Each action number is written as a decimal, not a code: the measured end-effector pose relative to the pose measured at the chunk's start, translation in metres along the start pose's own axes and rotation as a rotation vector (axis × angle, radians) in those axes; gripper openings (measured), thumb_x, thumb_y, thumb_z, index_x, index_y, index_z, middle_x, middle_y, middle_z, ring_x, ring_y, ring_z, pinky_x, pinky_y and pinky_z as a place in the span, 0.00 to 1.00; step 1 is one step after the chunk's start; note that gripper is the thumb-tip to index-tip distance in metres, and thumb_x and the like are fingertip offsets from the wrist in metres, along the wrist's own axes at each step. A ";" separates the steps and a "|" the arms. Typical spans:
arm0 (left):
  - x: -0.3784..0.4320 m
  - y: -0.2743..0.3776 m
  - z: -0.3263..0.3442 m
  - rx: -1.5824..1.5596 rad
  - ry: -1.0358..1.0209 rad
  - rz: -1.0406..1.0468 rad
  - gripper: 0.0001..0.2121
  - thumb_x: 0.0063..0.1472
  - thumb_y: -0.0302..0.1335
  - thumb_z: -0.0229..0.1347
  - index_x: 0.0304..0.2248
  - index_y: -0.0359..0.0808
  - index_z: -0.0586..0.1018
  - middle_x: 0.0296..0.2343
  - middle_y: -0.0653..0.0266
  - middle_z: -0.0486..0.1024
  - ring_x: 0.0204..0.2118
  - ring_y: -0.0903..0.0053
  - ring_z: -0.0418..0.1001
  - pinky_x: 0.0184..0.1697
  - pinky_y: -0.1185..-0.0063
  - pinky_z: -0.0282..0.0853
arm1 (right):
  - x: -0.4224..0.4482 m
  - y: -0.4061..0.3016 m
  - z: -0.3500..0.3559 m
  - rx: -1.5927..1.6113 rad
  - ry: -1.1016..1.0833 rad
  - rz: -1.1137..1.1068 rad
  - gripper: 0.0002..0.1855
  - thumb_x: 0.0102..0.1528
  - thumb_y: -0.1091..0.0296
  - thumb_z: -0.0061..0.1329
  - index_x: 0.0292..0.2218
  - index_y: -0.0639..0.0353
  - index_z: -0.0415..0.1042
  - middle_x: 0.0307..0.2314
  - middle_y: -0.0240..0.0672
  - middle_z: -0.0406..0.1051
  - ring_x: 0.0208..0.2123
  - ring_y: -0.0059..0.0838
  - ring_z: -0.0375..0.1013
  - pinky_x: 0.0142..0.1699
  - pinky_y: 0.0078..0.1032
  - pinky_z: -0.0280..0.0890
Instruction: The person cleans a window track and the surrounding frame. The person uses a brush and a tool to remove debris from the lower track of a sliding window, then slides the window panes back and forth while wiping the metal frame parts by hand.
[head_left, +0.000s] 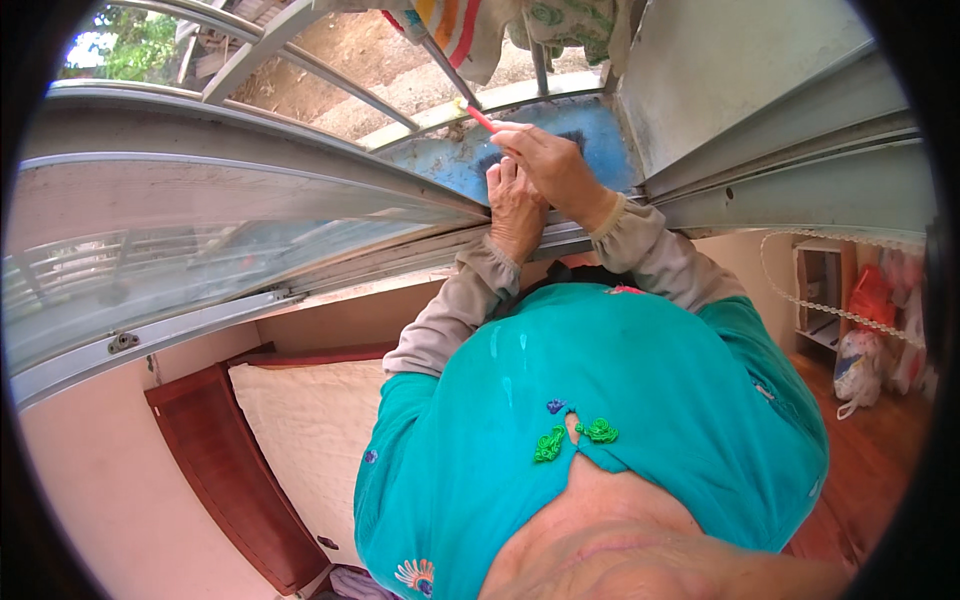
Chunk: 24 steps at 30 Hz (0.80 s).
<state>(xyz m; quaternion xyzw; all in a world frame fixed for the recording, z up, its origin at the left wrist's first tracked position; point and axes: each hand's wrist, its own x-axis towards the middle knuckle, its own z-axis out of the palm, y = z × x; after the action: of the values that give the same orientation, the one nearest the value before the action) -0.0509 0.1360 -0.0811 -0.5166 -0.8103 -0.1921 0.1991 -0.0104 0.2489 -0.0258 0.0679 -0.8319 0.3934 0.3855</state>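
Note:
My right hand (549, 163) grips a slim red-handled tool (481, 118) with a pale yellowish tip, perhaps a small brush. That tip lies close to the white lower rail (517, 96) of the window grille. Just below it, my left hand (519, 208) reaches over the window track, its fingers partly bent and close to the right hand. Whether the left hand holds anything is hidden. Both hands are above a blue ledge (607, 142) outside the window. Dark bristle-like patches (574, 139) show on either side of the hands; what they belong to is unclear.
A sliding glass pane (172, 262) in a metal frame stands at left. Towels (577, 30) hang over the grille bars. A wall (735, 82) bounds the ledge at right. Behind are a bed with a white cover (307, 427), a beaded chain (840, 311), a shelf and plastic bags (859, 360).

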 end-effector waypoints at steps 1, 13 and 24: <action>-0.001 -0.002 0.001 0.013 0.010 0.004 0.12 0.52 0.27 0.53 0.37 0.33 0.79 0.34 0.58 0.72 0.41 0.64 0.67 0.44 0.66 0.61 | 0.003 -0.008 -0.006 0.032 0.009 0.020 0.10 0.57 0.78 0.49 0.42 0.63 0.72 0.38 0.46 0.75 0.39 0.45 0.77 0.43 0.31 0.73; -0.007 0.001 0.005 0.075 -0.077 0.027 0.14 0.53 0.29 0.53 0.39 0.35 0.78 0.34 0.60 0.69 0.41 0.65 0.65 0.44 0.66 0.58 | -0.011 0.019 0.006 0.085 0.045 0.212 0.08 0.60 0.73 0.50 0.41 0.63 0.74 0.37 0.44 0.77 0.39 0.41 0.78 0.41 0.29 0.72; -0.006 0.003 0.005 0.145 -0.066 0.051 0.14 0.53 0.29 0.53 0.39 0.34 0.78 0.36 0.60 0.71 0.43 0.65 0.66 0.44 0.66 0.57 | -0.026 0.018 0.012 0.171 0.095 0.316 0.10 0.61 0.72 0.50 0.44 0.64 0.74 0.37 0.42 0.78 0.39 0.33 0.80 0.42 0.23 0.72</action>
<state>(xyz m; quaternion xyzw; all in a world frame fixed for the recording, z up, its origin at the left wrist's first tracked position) -0.0470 0.1352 -0.0880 -0.5275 -0.8146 -0.1107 0.2140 -0.0073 0.2479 -0.0596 -0.0499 -0.7768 0.5209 0.3504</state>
